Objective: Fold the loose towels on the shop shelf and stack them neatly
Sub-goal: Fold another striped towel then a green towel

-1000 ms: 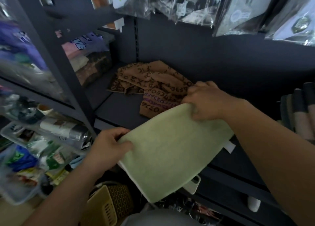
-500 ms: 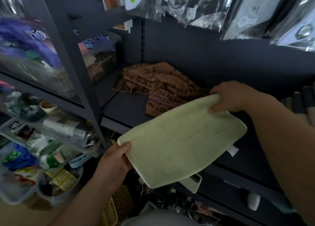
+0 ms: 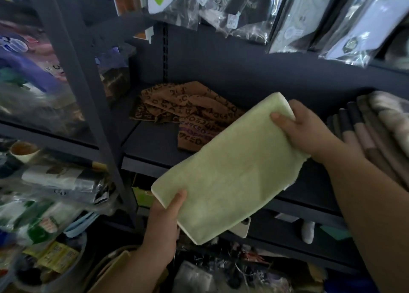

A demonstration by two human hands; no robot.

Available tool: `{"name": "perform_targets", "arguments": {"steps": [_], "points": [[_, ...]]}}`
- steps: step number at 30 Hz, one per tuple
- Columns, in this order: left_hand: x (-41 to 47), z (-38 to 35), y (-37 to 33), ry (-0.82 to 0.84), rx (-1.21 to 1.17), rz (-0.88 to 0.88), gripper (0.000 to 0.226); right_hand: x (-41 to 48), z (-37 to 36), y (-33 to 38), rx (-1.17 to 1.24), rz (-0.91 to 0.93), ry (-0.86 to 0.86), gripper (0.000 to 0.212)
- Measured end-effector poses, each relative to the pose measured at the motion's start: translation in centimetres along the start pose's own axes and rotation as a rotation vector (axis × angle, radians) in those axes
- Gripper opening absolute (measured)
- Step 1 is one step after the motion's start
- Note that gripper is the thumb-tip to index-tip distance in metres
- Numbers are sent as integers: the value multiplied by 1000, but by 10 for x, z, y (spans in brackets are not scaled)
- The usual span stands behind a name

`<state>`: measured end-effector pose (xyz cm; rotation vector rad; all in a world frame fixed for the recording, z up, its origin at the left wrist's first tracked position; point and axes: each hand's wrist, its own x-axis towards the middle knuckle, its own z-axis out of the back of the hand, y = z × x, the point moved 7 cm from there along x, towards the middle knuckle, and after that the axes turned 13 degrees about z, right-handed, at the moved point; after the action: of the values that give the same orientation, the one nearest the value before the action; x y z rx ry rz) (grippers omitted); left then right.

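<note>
A folded pale green towel (image 3: 228, 171) hangs in the air in front of the dark shelf (image 3: 152, 144), tilted with its far end higher. My left hand (image 3: 163, 219) pinches its near lower corner, thumb on top. My right hand (image 3: 309, 131) grips its far upper end. Behind the green towel, a loose heap of brown towels (image 3: 183, 107) with dark lettering lies crumpled on the shelf board. At the right end of the shelf stands a row of folded brown and grey towels (image 3: 374, 133).
Plastic-wrapped goods (image 3: 294, 16) hang from above the shelf. A dark upright post (image 3: 88, 89) divides this bay from crowded shelves of packets (image 3: 51, 182) on the left. Baskets and clutter (image 3: 210, 270) fill the floor level below.
Both hands have carried the green towel to the right and up. My right hand moved from the brown heap toward the folded stack; the towel now tilts more steeply.
</note>
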<state>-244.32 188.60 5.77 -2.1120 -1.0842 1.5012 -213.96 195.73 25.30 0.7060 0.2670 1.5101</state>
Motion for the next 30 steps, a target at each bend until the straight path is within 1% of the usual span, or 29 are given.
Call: {"name": "perform_targets", "arguments": {"steps": [3,7,11,15,18,20,24,27,30], "points": [[-6,-2,-7,21,40,-48,35,-15,16,6,-97,-1,-63,33],[-17,-20,-21,109,29,-37,43,-33,48,12,-228,-7,-126,26],[-32,-59,-30,253,54,14,47,-46,97,18,-322,-66,-196,21],[-47,-106,-30,400,77,90,49,-58,150,19,-377,-109,-230,31],[-60,-145,-23,513,115,138,47,-69,190,11,-431,-122,-192,35],[-69,-169,-16,555,117,148,48,-77,217,0,-444,-129,-169,36],[-92,-218,-2,596,131,140,48,-86,262,-44,-450,-155,-100,29],[-114,-253,9,598,147,134,47,-87,282,-86,-484,-198,16,35],[-140,-283,15,598,133,90,40,-86,289,-124,-484,-247,113,42]]}}
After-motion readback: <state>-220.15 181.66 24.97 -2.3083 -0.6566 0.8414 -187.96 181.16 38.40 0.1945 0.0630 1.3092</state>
